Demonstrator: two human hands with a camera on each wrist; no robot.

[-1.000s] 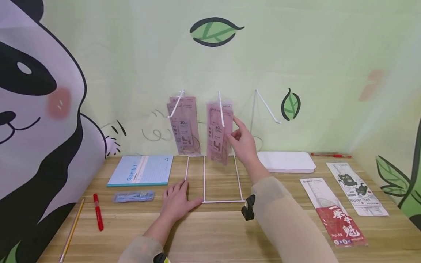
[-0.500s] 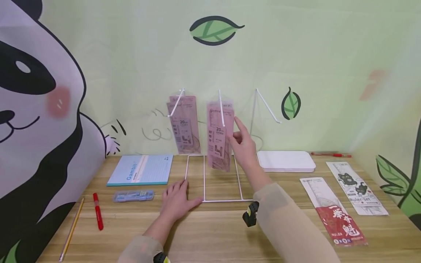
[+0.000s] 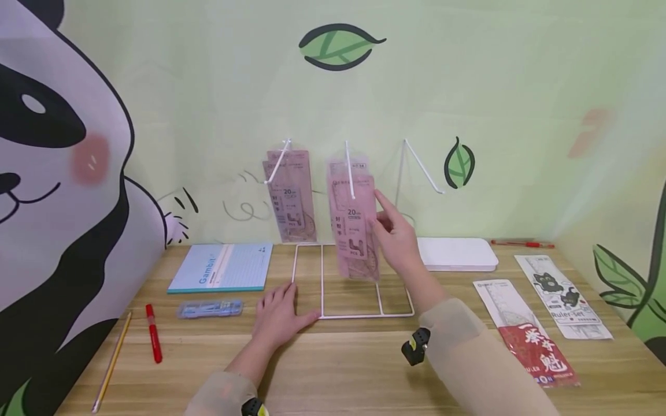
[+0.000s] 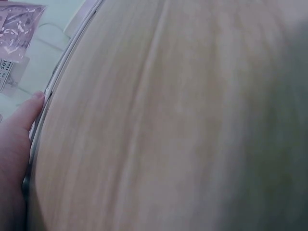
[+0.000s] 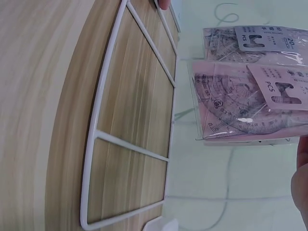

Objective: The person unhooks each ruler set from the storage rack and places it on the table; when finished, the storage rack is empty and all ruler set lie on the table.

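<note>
Wood desk and green mural wall; pink ruler packet near upright at centre, middle hook at its 12 o'clock.

Right hand at packet's 3 o'clock, pinching its edge; left hand at 7 o'clock, uncurled, resting against wire frame. Probably at hanging or unhooking step, cannot tell which. Next likely calls for firm pinch, packet kept in line with hook tip.

1 pink ruler packet hangs nearly upright in the right hand.
</note>
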